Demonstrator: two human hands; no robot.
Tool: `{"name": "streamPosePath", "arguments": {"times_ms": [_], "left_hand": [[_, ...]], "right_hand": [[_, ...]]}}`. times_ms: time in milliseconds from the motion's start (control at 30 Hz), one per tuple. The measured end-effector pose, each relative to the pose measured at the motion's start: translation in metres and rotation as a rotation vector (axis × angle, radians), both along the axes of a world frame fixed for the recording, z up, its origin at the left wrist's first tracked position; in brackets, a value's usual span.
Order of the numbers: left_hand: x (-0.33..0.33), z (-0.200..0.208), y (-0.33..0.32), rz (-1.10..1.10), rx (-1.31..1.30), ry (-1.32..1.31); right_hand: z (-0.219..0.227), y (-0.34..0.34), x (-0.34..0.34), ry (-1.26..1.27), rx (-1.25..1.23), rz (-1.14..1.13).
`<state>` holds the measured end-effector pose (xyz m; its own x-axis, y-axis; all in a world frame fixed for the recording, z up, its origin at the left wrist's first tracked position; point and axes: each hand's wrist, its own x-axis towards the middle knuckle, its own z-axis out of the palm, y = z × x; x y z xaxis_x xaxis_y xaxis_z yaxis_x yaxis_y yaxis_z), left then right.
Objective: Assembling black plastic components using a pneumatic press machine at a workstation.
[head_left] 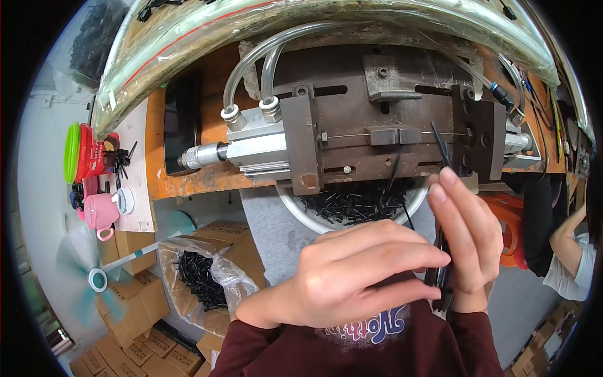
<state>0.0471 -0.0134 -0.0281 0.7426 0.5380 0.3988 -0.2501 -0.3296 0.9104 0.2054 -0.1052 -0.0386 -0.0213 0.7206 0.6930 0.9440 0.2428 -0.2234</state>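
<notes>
My left hand reaches across in front of my chest. Its thumb and fingers close against a bundle of thin black rods between my two hands. My right hand is curled around the same bundle, fingers pointing up. One black rod sticks up beyond its fingertips toward the metal fixture. A small clamp block sits in the middle of that fixture, with a thin wire on either side. Below it, a blurred dark rod slants over a white basin full of short black pieces.
Clear hoses run to a silver air cylinder on the left. A plastic-wrapped tube arches over the bench. At left are a pink cup, a fan and a bag of black pieces. Another person's arm shows at right.
</notes>
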Motion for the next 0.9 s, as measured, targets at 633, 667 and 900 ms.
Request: {"name": "streamPosePath", "arguments": {"times_ms": [633, 667, 900], "left_hand": [[0.017, -0.023, 0.009, 0.373, 0.770, 0.427], [0.016, -0.023, 0.008, 0.372, 0.769, 0.436], [0.000, -0.010, 0.000, -0.056, 0.143, 0.029]], "right_hand": [[-0.018, -0.024, 0.020, 0.328, 0.125, -0.081], [-0.015, -0.024, 0.020, 0.283, 0.119, -0.119], [-0.014, -0.024, 0.008, 0.073, 0.078, -0.152]]}}
